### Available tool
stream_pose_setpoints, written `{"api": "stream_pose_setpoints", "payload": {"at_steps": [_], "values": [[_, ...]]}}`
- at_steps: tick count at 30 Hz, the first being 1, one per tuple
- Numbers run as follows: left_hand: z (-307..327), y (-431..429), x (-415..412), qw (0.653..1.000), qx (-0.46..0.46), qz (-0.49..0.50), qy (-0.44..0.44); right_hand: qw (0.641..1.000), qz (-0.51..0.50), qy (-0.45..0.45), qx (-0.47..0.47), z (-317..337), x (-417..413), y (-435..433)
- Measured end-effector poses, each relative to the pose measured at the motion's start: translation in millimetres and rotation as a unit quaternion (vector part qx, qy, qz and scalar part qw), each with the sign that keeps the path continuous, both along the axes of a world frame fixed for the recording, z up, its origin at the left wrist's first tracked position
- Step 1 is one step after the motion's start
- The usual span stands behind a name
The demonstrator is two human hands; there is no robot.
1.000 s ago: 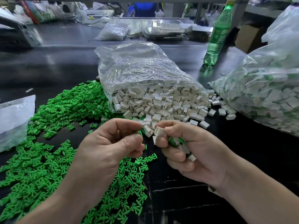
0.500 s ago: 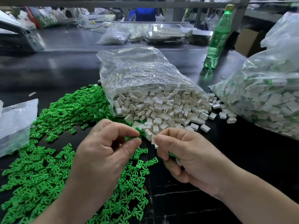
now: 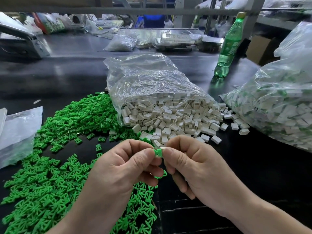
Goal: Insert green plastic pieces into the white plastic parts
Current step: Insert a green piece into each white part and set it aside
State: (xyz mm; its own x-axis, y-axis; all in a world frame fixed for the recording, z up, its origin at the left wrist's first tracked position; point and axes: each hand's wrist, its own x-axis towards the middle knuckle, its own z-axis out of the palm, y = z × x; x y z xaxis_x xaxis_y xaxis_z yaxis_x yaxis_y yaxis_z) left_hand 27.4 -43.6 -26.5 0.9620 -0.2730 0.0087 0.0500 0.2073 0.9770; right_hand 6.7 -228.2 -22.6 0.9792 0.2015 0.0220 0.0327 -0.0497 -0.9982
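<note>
1. Left hand [image 3: 121,168]: I am logging it as pinching one green plastic piece [image 3: 158,152] between thumb and forefinger.
2. Right hand [image 3: 190,168]: it is pinching one white plastic part [image 3: 163,147] at its fingertips.
3. Relation: the green piece is lying just left of the white part and touching it. Its long axis is running left to right, into the part.
4. Hidden: right-hand fingers are covering most of the part, so I am not making out its slot or the insertion depth.
5. Stock: the green heap [image 3: 42,179] is lying left, and the clear bag [image 3: 152,85] is spilling white parts behind the hands.
</note>
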Motion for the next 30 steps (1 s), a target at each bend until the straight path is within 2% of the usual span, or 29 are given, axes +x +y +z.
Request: {"api": "stream_pose_setpoints", "payload": {"at_steps": [6,13,23,28,30], "values": [[-0.1,-1.2,-1.6,1.0,-0.004,0.011,0.0,0.999,-0.002,-0.032,-0.004,1.3,-2.5,0.2],[-2.3,-0.4,-5.1,0.994,0.08,0.008,-0.08,0.996,-0.002,-0.051,-0.067,2.1,-4.5,0.3],[0.0,0.0,-4.9,0.997,0.061,-0.04,-0.01,0.993,0.047,-0.011,-0.109,6.4,-3.1,-3.1],[-2.3,3.8,-1.2,0.998,0.029,-0.046,-0.032,0.998,0.041,0.01,-0.039,7.6,-6.6,3.4],[-2.8,7.5,2.8,0.995,0.069,-0.025,-0.07,0.997,0.054,0.048,-0.002,8.9,-6.3,6.1]]}}
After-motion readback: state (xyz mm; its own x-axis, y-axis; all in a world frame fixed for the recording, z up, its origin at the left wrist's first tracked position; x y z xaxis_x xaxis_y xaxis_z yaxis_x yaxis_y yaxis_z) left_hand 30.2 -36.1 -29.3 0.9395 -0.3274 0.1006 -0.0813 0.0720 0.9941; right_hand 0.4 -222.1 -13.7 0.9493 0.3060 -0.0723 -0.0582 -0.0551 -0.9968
